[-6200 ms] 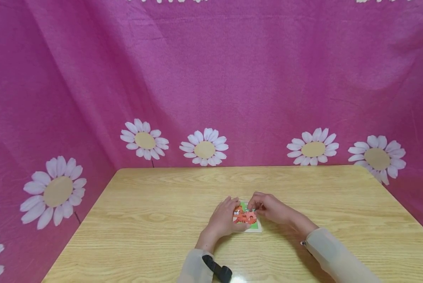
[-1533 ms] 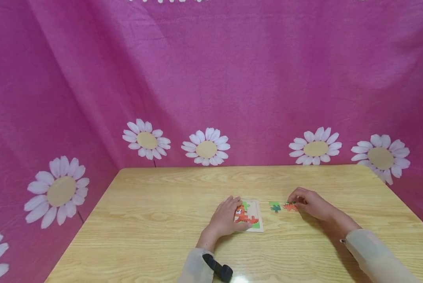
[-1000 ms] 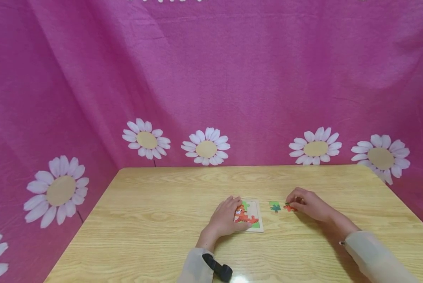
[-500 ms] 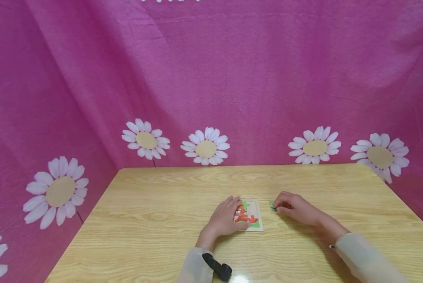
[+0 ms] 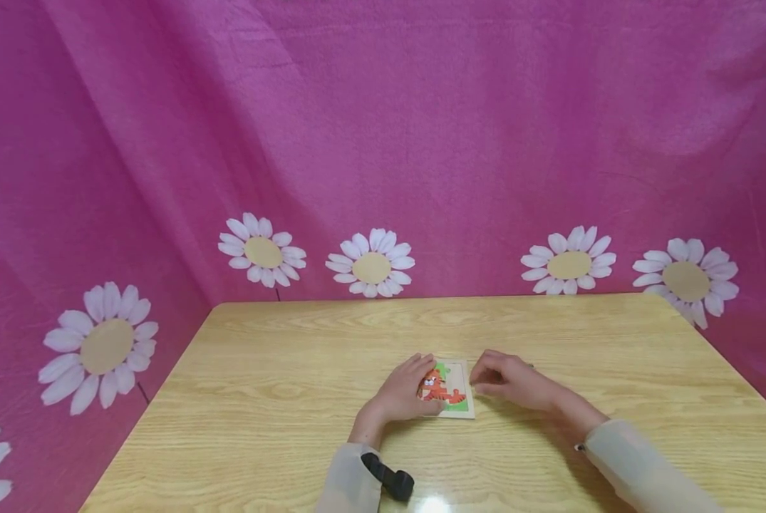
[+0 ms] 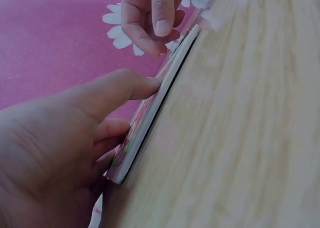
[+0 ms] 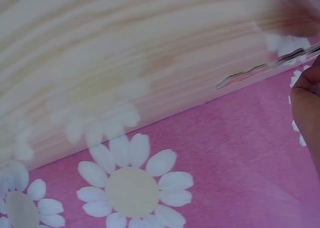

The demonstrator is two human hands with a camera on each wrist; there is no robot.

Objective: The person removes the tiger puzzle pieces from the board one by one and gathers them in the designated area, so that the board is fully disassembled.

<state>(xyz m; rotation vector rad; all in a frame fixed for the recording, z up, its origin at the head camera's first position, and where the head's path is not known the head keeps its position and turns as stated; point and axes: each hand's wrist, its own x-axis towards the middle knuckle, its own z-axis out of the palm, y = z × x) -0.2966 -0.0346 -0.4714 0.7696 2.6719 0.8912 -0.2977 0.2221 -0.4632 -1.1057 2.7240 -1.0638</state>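
A small jigsaw puzzle board [image 5: 464, 407] with a pale frame lies on the table, showing part of an orange tiger on green. My left hand [image 5: 403, 392] grips its left side, thumb along the near edge and fingers at the far side; the left wrist view shows this thumb [image 6: 135, 85] against the board's rim. Just right of the board, my right hand [image 5: 514, 381] has its fingertips brought together on what looks like a puzzle piece [image 7: 295, 55], mostly hidden by the fingers. Another loose puzzle piece [image 7: 242, 75] lies flat on the table in the right wrist view.
The wood-grain table [image 5: 261, 399] reaches back to a pink curtain [image 5: 421, 142] printed with white flowers. A black strap with a small device [image 5: 389, 477] sits on my left wrist. Light glares on the table's near edge.
My right hand has moved left from the loose pieces to the board's right edge. Earlier it slid or handled the orange piece, then covered the green one. The left hand stays on the board.
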